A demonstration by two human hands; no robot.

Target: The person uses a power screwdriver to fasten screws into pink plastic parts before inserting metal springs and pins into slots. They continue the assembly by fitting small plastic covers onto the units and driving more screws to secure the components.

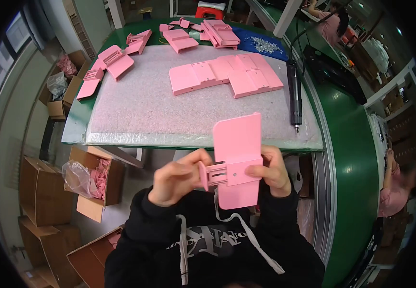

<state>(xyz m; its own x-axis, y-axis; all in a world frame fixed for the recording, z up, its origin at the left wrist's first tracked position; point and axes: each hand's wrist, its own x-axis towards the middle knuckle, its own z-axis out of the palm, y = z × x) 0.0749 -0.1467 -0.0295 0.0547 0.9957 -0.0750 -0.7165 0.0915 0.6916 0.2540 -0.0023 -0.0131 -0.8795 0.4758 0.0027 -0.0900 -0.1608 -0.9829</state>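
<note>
A pink plastic assembly (238,144), made of a flat panel with a slotted piece across it, is held up in front of my chest, below the table's near edge. My left hand (179,176) is closed on the small end piece (203,175) at its left side. On the right edge of the panel, my right hand (272,172) grips with the thumb on the front face near a small hole. The fingers behind the panel are hidden.
Joined pink panels (227,74) lie on the padded table mat (145,110), with more pink parts (117,62) along the back left. A black electric screwdriver (294,93) and a blue tray of screws (265,44) are at right. Boxes (100,177) stand left; two people sit right.
</note>
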